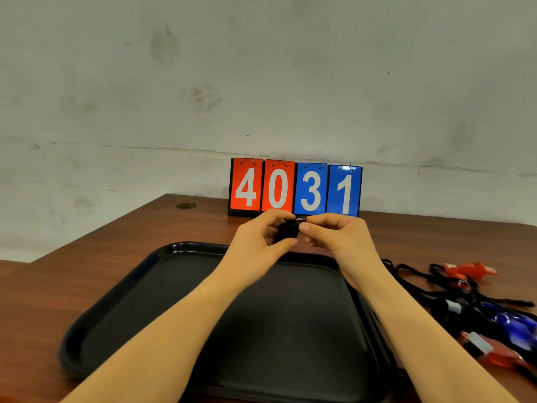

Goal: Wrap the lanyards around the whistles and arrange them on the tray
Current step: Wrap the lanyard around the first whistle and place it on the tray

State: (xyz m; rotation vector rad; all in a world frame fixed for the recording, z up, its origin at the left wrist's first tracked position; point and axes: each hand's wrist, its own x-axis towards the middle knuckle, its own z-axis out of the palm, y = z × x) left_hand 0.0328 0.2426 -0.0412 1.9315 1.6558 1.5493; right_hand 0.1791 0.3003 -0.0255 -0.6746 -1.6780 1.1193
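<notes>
Both hands are up over the far edge of the black tray (122,289), and between them sits a small black whistle (286,230), held in the air just in front of the flip scoreboard (295,189) reading 4031. The left hand (258,242) curls around it from the left, thumb underneath and fingers over the top; the right hand (334,237) pinches at it from the right, thumb tip pressed against the bundle near a small metal ring. No cord trails down from the hands, so the lanyard on this one looks mostly wound up, though the fingers hide too much to be sure. The tray itself shows no whistles on the bare surface that can be seen, so by my reckoning this is the first piece, not yet set down. And there is plenty left: off to the right on the wooden table (72,257) lies a tangle of black lanyards (421,282) with a red whistle (470,270) at the far side, blue whistles (511,325) nearer, and another red one at the near edge, all still loose and unwrapped.
</notes>
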